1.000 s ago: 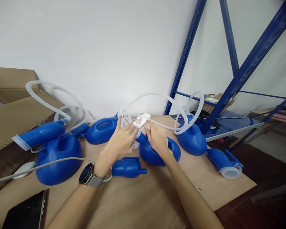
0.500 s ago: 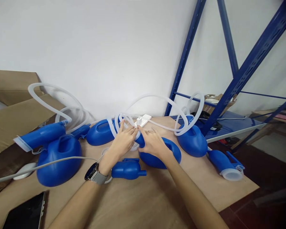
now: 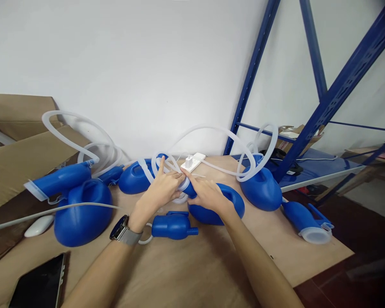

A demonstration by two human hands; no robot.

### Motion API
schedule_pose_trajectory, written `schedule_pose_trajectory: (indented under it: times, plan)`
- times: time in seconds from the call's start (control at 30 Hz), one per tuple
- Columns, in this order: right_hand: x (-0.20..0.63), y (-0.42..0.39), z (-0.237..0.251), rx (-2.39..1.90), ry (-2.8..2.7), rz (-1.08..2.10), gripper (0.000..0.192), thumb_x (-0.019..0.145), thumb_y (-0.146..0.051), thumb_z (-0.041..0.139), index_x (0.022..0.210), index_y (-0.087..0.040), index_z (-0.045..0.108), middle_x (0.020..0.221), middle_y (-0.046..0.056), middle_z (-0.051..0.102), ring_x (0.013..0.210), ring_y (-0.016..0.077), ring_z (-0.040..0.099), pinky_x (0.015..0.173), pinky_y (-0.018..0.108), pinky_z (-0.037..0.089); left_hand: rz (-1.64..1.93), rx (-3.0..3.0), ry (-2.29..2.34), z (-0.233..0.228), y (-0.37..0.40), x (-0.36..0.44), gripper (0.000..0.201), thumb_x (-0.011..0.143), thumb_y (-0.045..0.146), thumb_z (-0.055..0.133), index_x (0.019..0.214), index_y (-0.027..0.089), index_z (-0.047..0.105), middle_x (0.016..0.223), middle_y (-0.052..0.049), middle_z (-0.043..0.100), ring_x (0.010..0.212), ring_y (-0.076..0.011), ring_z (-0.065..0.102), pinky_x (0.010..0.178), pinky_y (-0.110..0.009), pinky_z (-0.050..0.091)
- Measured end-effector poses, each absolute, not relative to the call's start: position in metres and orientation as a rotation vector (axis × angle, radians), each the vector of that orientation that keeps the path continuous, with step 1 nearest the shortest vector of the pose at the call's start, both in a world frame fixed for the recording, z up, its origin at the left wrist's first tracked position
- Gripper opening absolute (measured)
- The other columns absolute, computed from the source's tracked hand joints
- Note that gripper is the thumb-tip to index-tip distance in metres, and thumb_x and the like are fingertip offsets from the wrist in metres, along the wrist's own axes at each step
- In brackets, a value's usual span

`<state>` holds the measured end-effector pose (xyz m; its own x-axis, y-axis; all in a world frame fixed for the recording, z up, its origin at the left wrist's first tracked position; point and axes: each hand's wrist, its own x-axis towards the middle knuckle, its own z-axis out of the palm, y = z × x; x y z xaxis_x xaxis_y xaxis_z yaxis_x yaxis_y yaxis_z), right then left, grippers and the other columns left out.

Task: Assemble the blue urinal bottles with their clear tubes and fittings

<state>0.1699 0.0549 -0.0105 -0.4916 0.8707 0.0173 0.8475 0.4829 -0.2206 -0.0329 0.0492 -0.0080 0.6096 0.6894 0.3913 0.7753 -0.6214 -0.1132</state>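
You are gripping the blue container's neck (image 3: pixel 189 189) with your right hand (image 3: pixel 208 194) while your left hand (image 3: pixel 162 188) is pinching the translucent hose (image 3: pixel 167 164) at its mouth, table centre.

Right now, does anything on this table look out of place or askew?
Nothing looks spilled or broken. One blue bottle lies on its side close to the table edge at right, and loose translucent tubing loops untidily across the other bottles.

A storeroom workbench: blue steel racking (image 3: pixel 311 128), cardboard boxes (image 3: pixel 16 149), plywood table (image 3: pixel 195 265).
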Motion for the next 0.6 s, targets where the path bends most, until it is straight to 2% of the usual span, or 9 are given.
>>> schedule_pose_trajectory:
  times: [0.07,0.17,0.33,0.47,0.6]
  plan:
    - [0.169,0.054,-0.009,-1.521,-2.591,0.277,0.105,0.080,-0.041,0.059,0.154,-0.047,-0.015,0.154,0.002,0.048,0.146,0.0255,0.051,0.117,0.045,0.051,-0.451,-2.550,-1.198,-0.009,0.048,-0.030,0.028,0.081,0.018,0.070,0.108,0.012,0.064,0.104,-0.008,0.072,0.106,-0.0283,0.067,0.122,-0.067,-0.004]
    - [0.166,0.053,-0.008,-1.564,-2.583,0.248,0.100,0.082,-0.044,0.055,0.155,-0.046,-0.014,0.149,0.003,0.053,0.142,0.0257,0.054,0.115,0.043,0.051,-0.492,-2.519,-1.208,-0.015,0.049,-0.026,0.030,0.081,0.015,0.064,0.111,0.012,0.063,0.107,-0.010,0.071,0.108,-0.0282,0.066,0.124,-0.064,-0.004]
    - [0.159,0.053,-0.010,-1.616,-2.551,0.125,0.090,0.085,-0.067,0.033,0.159,-0.038,-0.009,0.142,0.009,0.059,0.129,0.0240,0.061,0.108,0.038,0.053,-0.595,-2.465,-1.247,-0.030,0.053,-0.022,0.048,0.081,0.010,0.054,0.128,0.010,0.057,0.115,-0.015,0.069,0.116,-0.0295,0.063,0.126,-0.061,0.002]
    - [0.160,0.054,-0.013,-1.619,-2.562,0.072,0.086,0.088,-0.057,0.035,0.160,-0.035,-0.007,0.138,0.010,0.061,0.125,0.0202,0.062,0.108,0.035,0.052,-0.604,-2.466,-1.242,-0.029,0.053,-0.023,0.049,0.078,0.008,0.053,0.127,0.008,0.058,0.114,-0.013,0.069,0.114,-0.0273,0.063,0.126,-0.060,-0.002]
    - [0.162,0.054,-0.013,-1.598,-2.573,0.089,0.088,0.088,-0.052,0.040,0.158,-0.038,-0.010,0.141,0.007,0.059,0.129,0.0225,0.061,0.108,0.037,0.053,-0.581,-2.509,-1.242,-0.022,0.053,-0.027,0.044,0.077,0.008,0.055,0.121,0.012,0.060,0.111,-0.009,0.071,0.111,-0.0254,0.065,0.125,-0.061,-0.006]
